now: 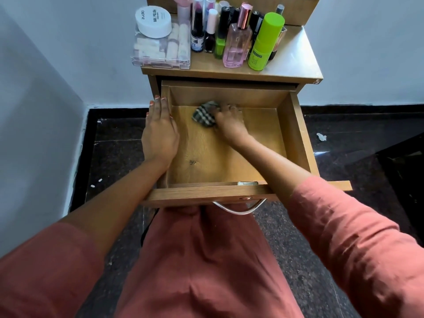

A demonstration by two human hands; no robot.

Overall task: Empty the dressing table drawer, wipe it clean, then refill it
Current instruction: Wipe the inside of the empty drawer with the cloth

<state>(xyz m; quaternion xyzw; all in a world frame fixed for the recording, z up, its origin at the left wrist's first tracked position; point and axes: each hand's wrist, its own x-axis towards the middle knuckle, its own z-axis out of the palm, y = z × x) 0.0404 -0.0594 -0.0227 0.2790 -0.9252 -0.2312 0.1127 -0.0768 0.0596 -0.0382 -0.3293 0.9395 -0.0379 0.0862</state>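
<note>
The wooden drawer (296,134) is pulled out toward me, and its floor shows bare wood. My right hand (230,123) is inside it near the back, gripping a dark checked cloth (204,114) that lies bunched on the drawer floor. My left hand (160,131) rests along the drawer's left wall with its fingers straight, pointing to the back. On the dressing table top (296,63) stand the cosmetics: a clear organiser box (160,50), a white round jar (153,21), a pink perfume bottle (237,40), a green bottle (263,42) and several small bottles.
A metal handle (238,208) hangs under the drawer front, just above my lap. White walls close in on the left and behind the table. The floor is dark stone, with a scrap of white paper (321,136) to the right and small white bits on the left.
</note>
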